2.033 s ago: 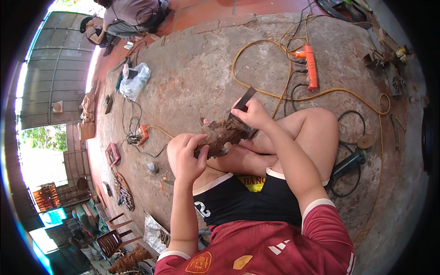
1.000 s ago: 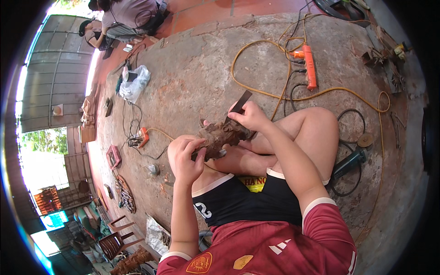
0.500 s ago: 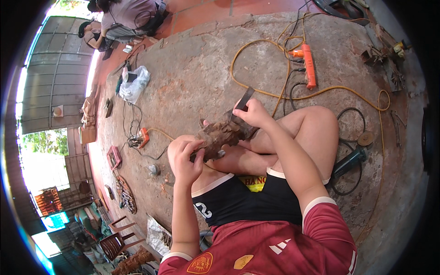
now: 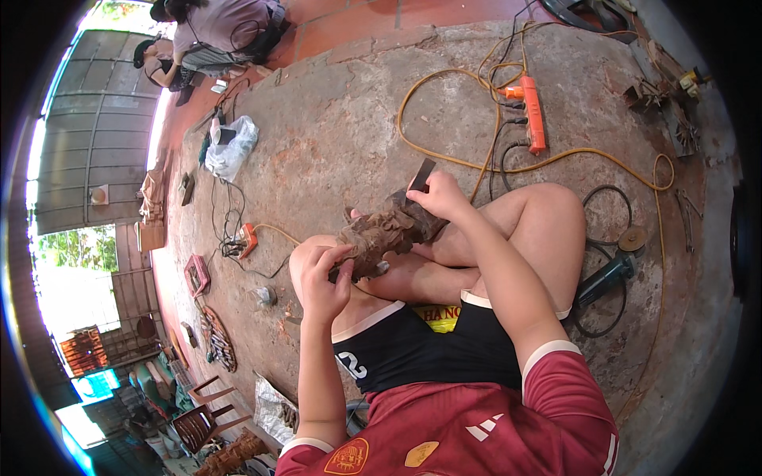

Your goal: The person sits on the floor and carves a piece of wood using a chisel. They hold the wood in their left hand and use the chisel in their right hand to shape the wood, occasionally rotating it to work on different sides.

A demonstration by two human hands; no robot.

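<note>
A brown, knobbly carved piece that looks like wood (image 4: 385, 240) lies across my crossed legs, its surface full of ridges and hollows. At its left end my left hand (image 4: 324, 274) is closed around the edge, thumb and fingers bent. My right hand (image 4: 441, 195) pinches a dark flat strip (image 4: 422, 174) over the piece's right end. One end of the strip sticks up past my fingers; its lower end is hard to make out against the carving. Whether the strip is a blade or sandpaper cannot be told.
An orange power strip (image 4: 533, 115) with a yellow cord (image 4: 583, 152) lies ahead to the right. By my right knee rests a dark green power tool (image 4: 605, 282). A plastic bag (image 4: 232, 149) and a second orange socket (image 4: 248, 238) are on the left. Two people (image 4: 226, 32) sit far left.
My right hand and the strip have shifted slightly down, and less of the strip shows above the fingers. My left hand and the carved piece stay nearly in place.
</note>
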